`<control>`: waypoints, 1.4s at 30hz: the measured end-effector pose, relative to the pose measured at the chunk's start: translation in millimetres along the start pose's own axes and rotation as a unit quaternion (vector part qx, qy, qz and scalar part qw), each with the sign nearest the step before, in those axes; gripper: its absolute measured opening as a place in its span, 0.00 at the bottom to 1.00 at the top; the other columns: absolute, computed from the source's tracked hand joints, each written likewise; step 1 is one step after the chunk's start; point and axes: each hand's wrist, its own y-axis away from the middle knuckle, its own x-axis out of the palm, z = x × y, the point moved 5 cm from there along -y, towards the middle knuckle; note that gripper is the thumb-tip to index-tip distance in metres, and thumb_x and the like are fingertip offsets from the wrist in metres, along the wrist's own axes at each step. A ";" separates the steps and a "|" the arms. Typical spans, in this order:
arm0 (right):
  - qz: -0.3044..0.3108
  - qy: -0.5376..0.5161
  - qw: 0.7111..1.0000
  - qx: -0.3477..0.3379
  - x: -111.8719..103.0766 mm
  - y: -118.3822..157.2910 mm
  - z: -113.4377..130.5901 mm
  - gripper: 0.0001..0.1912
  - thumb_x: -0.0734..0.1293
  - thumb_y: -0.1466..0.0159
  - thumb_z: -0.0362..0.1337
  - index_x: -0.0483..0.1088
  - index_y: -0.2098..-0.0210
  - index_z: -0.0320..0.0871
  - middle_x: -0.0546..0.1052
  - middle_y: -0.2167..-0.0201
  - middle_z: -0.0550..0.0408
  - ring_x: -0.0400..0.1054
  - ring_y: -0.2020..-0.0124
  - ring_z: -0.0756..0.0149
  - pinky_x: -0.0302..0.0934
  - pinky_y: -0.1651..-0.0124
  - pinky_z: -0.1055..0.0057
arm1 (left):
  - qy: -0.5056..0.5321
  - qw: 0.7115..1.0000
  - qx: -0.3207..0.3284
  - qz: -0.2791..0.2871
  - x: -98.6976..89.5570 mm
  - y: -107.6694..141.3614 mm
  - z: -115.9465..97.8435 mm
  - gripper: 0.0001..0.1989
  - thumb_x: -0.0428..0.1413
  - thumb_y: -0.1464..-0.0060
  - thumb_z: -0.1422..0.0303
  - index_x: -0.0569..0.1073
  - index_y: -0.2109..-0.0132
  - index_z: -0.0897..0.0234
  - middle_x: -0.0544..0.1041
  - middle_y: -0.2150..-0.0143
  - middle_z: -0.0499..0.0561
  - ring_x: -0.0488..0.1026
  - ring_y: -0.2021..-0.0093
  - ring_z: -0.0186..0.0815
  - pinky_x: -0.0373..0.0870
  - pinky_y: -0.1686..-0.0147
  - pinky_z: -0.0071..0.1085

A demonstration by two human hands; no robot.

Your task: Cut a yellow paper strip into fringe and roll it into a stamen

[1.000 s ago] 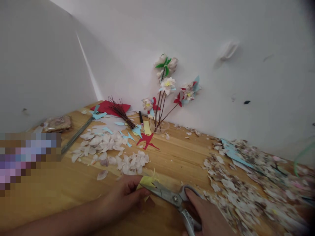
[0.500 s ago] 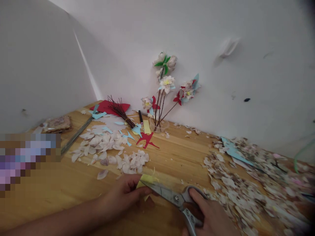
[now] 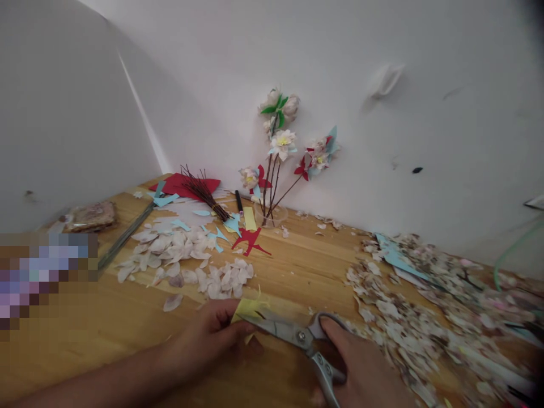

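1. Left hand [image 3: 216,326]: thumb and fingers pinch a piece of yellow paper [image 3: 247,307] above the near part of the desk [image 3: 297,269].
2. Right hand [image 3: 363,362]: grips the handles of a pair of metal scissors [image 3: 301,337], the thumb at the upper loop.
3. Scissors: blades point left, toward the left hand; their tips overlap the yellow paper. The exact blade opening cannot be determined.
4. Yellow paper: thin strips stand out along its upper right edge, beside the blades.
5. Beyond the left hand: pale loose petals [image 3: 181,243] lie in a heap, with a smaller petal cluster [image 3: 232,277] adjoining on the right.
6. Behind the petals: a red paper offcut [image 3: 250,241], a yellow paper rectangle [image 3: 249,219] and a black pen [image 3: 238,201] lie near one another.
7. Rear left: a bundle of twigs [image 3: 208,195] rests partly across a red sheet [image 3: 168,186].
8. Rear centre: stemmed flowers [image 3: 283,143] stand in a clear container [image 3: 281,215] near the wall.
9. Right side: browned petals [image 3: 395,323] spread widely; a light-blue paper piece [image 3: 395,258] lies among them.
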 end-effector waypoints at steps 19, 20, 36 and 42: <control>0.018 -0.045 0.999 -0.012 7.7 -1.7 3.5 0.20 0.73 0.59 0.38 0.62 0.69 0.47 0.73 0.70 0.59 0.65 0.69 0.63 0.53 0.68 0.71 | -0.057 0.998 0.019 -0.001 -2.2 -0.7 1.8 0.11 0.53 0.49 0.64 0.76 0.63 0.62 0.75 0.72 0.48 0.66 0.77 0.27 0.65 0.77 0.22; 0.019 -0.048 0.999 -0.013 7.7 -1.8 3.4 0.20 0.73 0.60 0.38 0.62 0.70 0.47 0.73 0.71 0.60 0.65 0.70 0.64 0.53 0.69 0.72 | -0.053 0.998 0.016 0.001 -2.6 -0.8 2.9 0.11 0.53 0.49 0.63 0.76 0.63 0.63 0.75 0.72 0.48 0.66 0.77 0.27 0.65 0.77 0.22; 0.009 -0.014 0.999 -0.030 7.3 -4.0 -3.0 0.20 0.74 0.60 0.45 0.62 0.73 0.48 0.74 0.75 0.61 0.66 0.74 0.64 0.52 0.72 0.73 | -0.027 1.000 0.004 0.005 -0.3 2.3 1.9 0.15 0.55 0.51 0.56 0.77 0.64 0.63 0.77 0.73 0.48 0.67 0.79 0.26 0.64 0.77 0.21; 0.020 0.008 0.999 -0.023 5.5 -2.8 -1.9 0.15 0.71 0.57 0.40 0.62 0.73 0.47 0.75 0.74 0.58 0.65 0.74 0.63 0.52 0.72 0.72 | -0.053 0.999 0.008 -0.002 -0.8 2.0 2.7 0.17 0.54 0.51 0.54 0.76 0.64 0.63 0.77 0.74 0.49 0.68 0.77 0.28 0.64 0.76 0.22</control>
